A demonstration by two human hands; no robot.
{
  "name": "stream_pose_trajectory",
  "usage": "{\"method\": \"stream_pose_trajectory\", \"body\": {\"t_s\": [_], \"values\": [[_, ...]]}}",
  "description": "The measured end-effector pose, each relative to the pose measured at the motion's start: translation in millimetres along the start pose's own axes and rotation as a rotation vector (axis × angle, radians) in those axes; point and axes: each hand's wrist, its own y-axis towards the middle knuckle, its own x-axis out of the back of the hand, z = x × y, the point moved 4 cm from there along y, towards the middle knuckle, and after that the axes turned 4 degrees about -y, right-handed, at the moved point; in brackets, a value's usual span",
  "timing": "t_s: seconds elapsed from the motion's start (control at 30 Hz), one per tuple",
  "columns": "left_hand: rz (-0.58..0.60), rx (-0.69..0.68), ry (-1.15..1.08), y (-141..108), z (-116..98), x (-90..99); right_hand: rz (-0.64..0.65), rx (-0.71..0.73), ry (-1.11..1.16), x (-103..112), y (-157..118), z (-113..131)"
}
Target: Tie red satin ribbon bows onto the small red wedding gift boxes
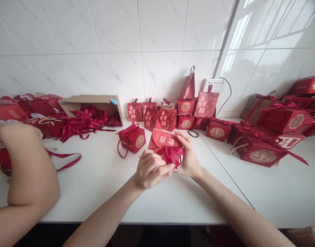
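A red box (164,138) with gold lettering and a shiny red ribbon bow (171,156) is held above the white table between both hands. My left hand (153,168) has its fingers curled at the bow's lower left edge, pinching at the ribbon. My right hand (187,156) grips the box from the right, thumb near its top flap. The underside of the box is hidden by the hands. Just left of it stands a small red box (133,138) with a bow, a round gold emblem and a cord handle hanging on the table.
A cardboard box (92,100) spills red ribbons (89,120) at the back left. Red gift boxes (185,107) line the wall below a power strip (212,85). More boxes (262,154) are piled right. Another person's arm (31,171) reaches in at left. A black ring (193,133) lies behind my right hand.
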Motion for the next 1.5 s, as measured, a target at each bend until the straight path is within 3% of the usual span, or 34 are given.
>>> {"method": "stream_pose_trajectory", "body": {"t_s": [1.5], "values": [[0.004,-0.009,0.007,0.8,1.1,-0.1,0.022,-0.012,-0.035,-1.4,-0.4,-0.7]]}}
